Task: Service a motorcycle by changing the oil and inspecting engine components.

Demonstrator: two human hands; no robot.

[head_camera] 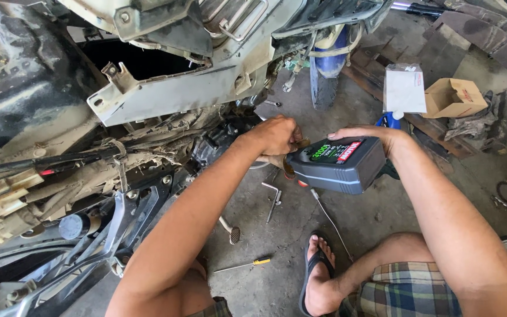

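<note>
Oil bottle tipped at the motorcycle engine

The right hand (377,138) grips a dark grey oil bottle (337,164) on its side; the left hand (277,136) closes around its neck beside the muddy engine (218,144). Below the bottle lie a hex key (273,196) and a screwdriver (243,265).

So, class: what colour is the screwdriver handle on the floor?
Yellow, seen in the head view: screwdriver.

We see a dark grey plastic oil bottle (337,164) with a green and red label, tipped on its side above the concrete floor (289,258), its neck pointing left toward the muddy motorcycle engine (218,141). A brownish funnel (289,161) sits at its mouth.
</note>
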